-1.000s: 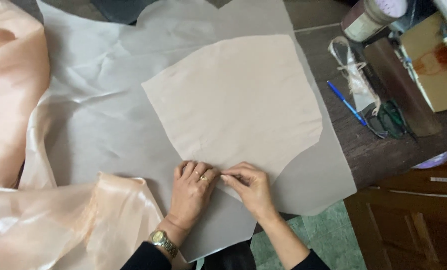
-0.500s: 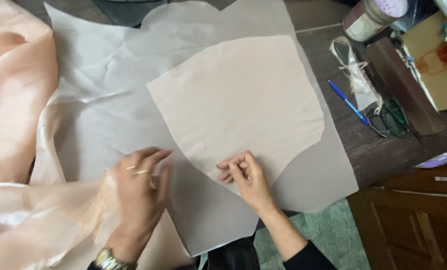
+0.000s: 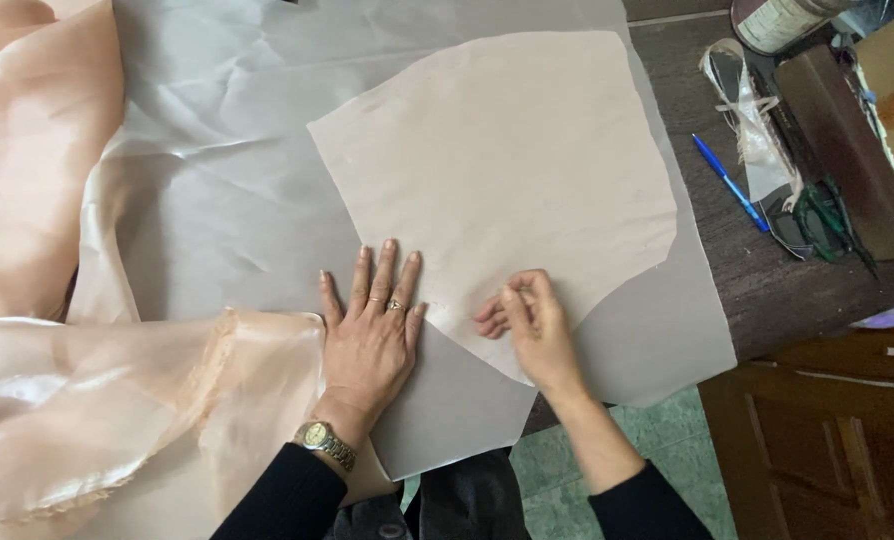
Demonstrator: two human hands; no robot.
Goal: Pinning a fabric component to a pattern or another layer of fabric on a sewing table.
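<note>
On the far left lies 1 heap of shiny peach satin (image 3: 37,180), and 1 fold of it reaches under the wrist of the left hand (image 3: 372,330). This hand is spread wide and flat, holding nothing, and it presses the grey fabric sheet (image 3: 217,200) just beside the edge of the 1 beige pattern piece (image 3: 497,170). The right hand (image 3: 532,320) has its fingers closed narrow at the lower edge of the pattern; a pin cannot be seen there. The pattern seems already placed and smoothed, while no cut is visible yet. On the bench (image 3: 757,280) at the right are 1 blue pen (image 3: 729,183) and 1 pair of green-handled scissors (image 3: 832,222).
</note>
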